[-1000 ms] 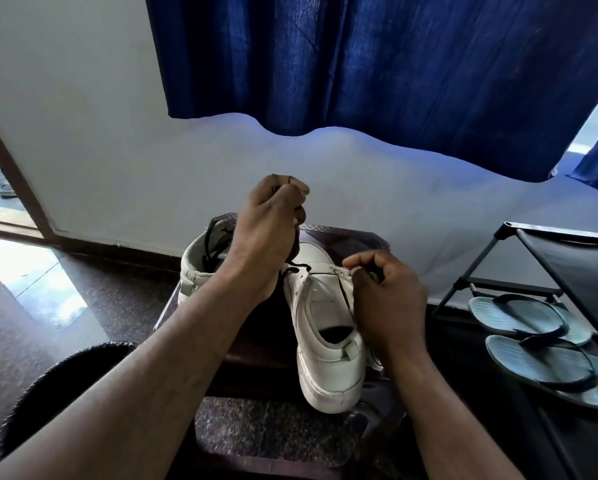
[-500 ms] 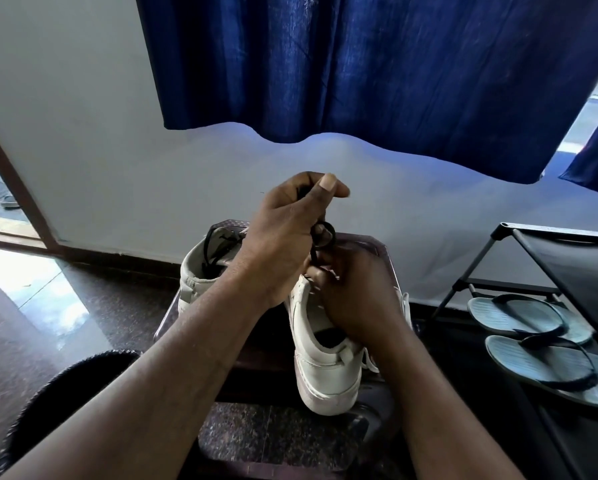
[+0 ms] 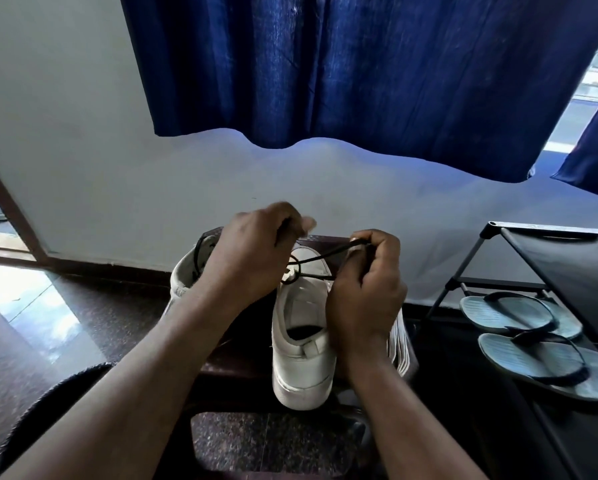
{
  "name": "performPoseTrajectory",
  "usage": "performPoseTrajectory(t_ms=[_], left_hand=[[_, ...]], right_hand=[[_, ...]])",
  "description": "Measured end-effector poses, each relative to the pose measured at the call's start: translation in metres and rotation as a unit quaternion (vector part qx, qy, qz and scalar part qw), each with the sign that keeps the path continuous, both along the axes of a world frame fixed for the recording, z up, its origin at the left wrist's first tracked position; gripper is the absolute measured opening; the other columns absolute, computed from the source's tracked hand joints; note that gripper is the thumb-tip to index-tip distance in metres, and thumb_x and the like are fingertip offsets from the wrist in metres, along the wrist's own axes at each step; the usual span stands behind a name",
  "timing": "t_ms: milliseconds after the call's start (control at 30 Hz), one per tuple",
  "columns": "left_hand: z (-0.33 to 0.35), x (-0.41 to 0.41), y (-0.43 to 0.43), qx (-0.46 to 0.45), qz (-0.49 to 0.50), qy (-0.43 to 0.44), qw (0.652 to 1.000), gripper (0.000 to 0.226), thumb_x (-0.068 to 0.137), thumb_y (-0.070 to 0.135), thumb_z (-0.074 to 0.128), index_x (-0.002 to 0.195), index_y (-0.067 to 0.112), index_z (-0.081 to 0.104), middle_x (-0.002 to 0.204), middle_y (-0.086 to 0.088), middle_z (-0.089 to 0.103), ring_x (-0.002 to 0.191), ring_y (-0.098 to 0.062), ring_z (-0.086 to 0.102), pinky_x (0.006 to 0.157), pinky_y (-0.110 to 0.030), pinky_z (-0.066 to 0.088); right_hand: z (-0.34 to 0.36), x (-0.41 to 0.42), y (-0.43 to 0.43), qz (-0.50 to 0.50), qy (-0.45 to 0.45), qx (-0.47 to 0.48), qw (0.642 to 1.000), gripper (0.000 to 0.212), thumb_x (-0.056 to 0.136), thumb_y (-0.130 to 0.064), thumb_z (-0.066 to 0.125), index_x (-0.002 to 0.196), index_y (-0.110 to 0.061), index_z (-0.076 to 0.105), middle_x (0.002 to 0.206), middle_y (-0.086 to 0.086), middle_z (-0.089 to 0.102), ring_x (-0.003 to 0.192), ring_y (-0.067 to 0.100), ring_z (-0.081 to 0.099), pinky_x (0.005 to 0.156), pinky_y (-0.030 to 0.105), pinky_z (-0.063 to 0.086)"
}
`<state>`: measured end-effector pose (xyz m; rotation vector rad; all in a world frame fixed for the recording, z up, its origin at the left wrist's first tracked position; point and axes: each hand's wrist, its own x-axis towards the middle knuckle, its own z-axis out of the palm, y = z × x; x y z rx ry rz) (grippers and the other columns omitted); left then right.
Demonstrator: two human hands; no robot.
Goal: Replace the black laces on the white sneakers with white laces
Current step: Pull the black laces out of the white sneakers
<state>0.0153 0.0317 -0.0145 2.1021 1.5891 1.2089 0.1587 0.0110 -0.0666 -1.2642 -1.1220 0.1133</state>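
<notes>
Head: black lace (image 3: 325, 255) between both grips (image 3: 252, 258) (image 3: 363, 292)

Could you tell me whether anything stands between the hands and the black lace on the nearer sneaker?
Nothing visible does. The right hand pinches the black lace directly, and the left hand, blurred, appears to grip its other strand. Only the white sneaker itself holds the lace, where it threads through the eyelets near the tongue.

Above the grip on the black lace (image 3: 325, 255) the air lies open; a shoe rack (image 3: 547, 233) blocks rightward, the second sneaker (image 3: 183, 275) leftward.
</notes>
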Motion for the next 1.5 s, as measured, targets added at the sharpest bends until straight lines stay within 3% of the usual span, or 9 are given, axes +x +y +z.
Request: performPoseTrajectory(t_ms=[133, 333, 567, 867, 967, 1100, 1300, 1400, 1500], left_hand=[[0.004, -0.016, -0.005, -0.084, -0.078, 0.074, 0.991, 0.054, 0.082, 0.073, 0.053, 0.076, 0.021, 0.069, 0.06, 0.004, 0.062, 0.059, -0.008, 0.054, 0.054, -0.018, 0.039], [0.012, -0.019, -0.017, -0.097, -0.173, 0.117, 0.973, 0.031, 0.079, 0.052, 0.08, 0.075, 0.022, 0.075, 0.065, 0.003, 0.066, 0.065, -0.013, 0.056, 0.058, -0.015, 0.039], [-0.001, -0.015, 0.0, 0.013, -0.007, -0.267, 0.963, 0.022, 0.103, 0.036, 0.059, 0.082, 0.028, 0.063, 0.078, 0.01, 0.068, 0.068, -0.009, 0.063, 0.062, -0.037, 0.054], [0.012, -0.018, -0.003, 0.115, 0.031, -0.393, 0.912, 0.026, 0.11, 0.015, 0.044, 0.089, 0.02, 0.058, 0.095, -0.001, 0.074, 0.083, -0.021, 0.071, 0.08, -0.036, 0.06], [0.017, -0.02, -0.005, 0.075, -0.014, -0.544, 0.836, 0.027, 0.112, 0.024, 0.045, 0.088, 0.016, 0.055, 0.082, -0.006, 0.073, 0.081, -0.028, 0.072, 0.082, -0.043, 0.063], [0.021, -0.023, 0.0, -0.022, -0.021, -0.67, 0.741, 0.034, 0.111, 0.035, 0.046, 0.084, 0.015, 0.051, 0.059, 0.003, 0.044, 0.049, -0.01, 0.041, 0.049, -0.026, 0.039], [0.028, -0.037, -0.001, 0.026, -0.018, -0.549, 0.835, 0.031, 0.108, 0.038, 0.053, 0.084, 0.018, 0.051, 0.059, 0.006, 0.036, 0.049, -0.012, 0.028, 0.044, -0.027, 0.029], [0.019, -0.041, -0.002, 0.081, 0.008, -0.246, 0.966, 0.023, 0.099, 0.044, 0.066, 0.094, 0.024, 0.056, 0.06, 0.007, 0.04, 0.05, -0.011, 0.033, 0.048, -0.027, 0.034], [0.004, -0.041, -0.005, 0.074, -0.036, 0.029, 0.996, 0.024, 0.09, 0.051, 0.07, 0.098, 0.029, 0.065, 0.073, 0.012, 0.045, 0.06, -0.003, 0.045, 0.056, -0.017, 0.033]], right_hand=[[0.002, 0.007, 0.006, 0.007, -0.008, -0.012, 1.0, 0.016, 0.093, -0.029, 0.049, 0.104, -0.027, 0.06, 0.085, 0.0, 0.07, 0.079, 0.025, 0.068, 0.074, 0.044, 0.055], [0.012, 0.012, 0.008, 0.041, -0.027, -0.008, 0.999, 0.014, 0.094, -0.028, 0.056, 0.1, -0.029, 0.068, 0.073, -0.007, 0.07, 0.074, 0.019, 0.07, 0.071, 0.041, 0.056], [0.005, 0.004, 0.004, 0.108, -0.103, -0.046, 0.988, 0.014, 0.093, -0.043, 0.068, 0.097, -0.03, 0.073, 0.083, -0.016, 0.068, 0.084, 0.013, 0.065, 0.076, 0.032, 0.052], [-0.003, 0.006, 0.007, 0.169, -0.14, -0.136, 0.966, 0.023, 0.089, -0.051, 0.061, 0.093, -0.032, 0.074, 0.08, -0.013, 0.072, 0.085, 0.015, 0.067, 0.078, 0.039, 0.054], [-0.003, 0.003, 0.006, 0.167, -0.126, -0.127, 0.97, 0.021, 0.088, -0.05, 0.063, 0.094, -0.033, 0.074, 0.082, -0.013, 0.072, 0.089, 0.013, 0.067, 0.08, 0.038, 0.055], [0.002, -0.004, -0.002, 0.118, -0.12, -0.062, 0.984, 0.018, 0.085, -0.048, 0.071, 0.084, -0.03, 0.069, 0.074, -0.02, 0.057, 0.088, 0.017, 0.059, 0.081, 0.046, 0.053], [0.005, -0.002, -0.007, 0.112, -0.098, -0.019, 0.989, 0.032, 0.081, -0.055, 0.079, 0.076, -0.026, 0.066, 0.085, -0.03, 0.062, 0.086, 0.006, 0.055, 0.077, 0.034, 0.049], [0.004, 0.002, -0.007, 0.122, -0.042, -0.009, 0.992, 0.018, 0.087, -0.039, 0.081, 0.081, -0.029, 0.067, 0.075, -0.017, 0.065, 0.083, 0.003, 0.059, 0.074, 0.021, 0.047], [0.005, 0.004, -0.004, 0.159, 0.039, -0.011, 0.986, 0.007, 0.093, -0.027, 0.071, 0.092, -0.03, 0.065, 0.084, -0.006, 0.068, 0.08, 0.017, 0.065, 0.075, 0.037, 0.055]])
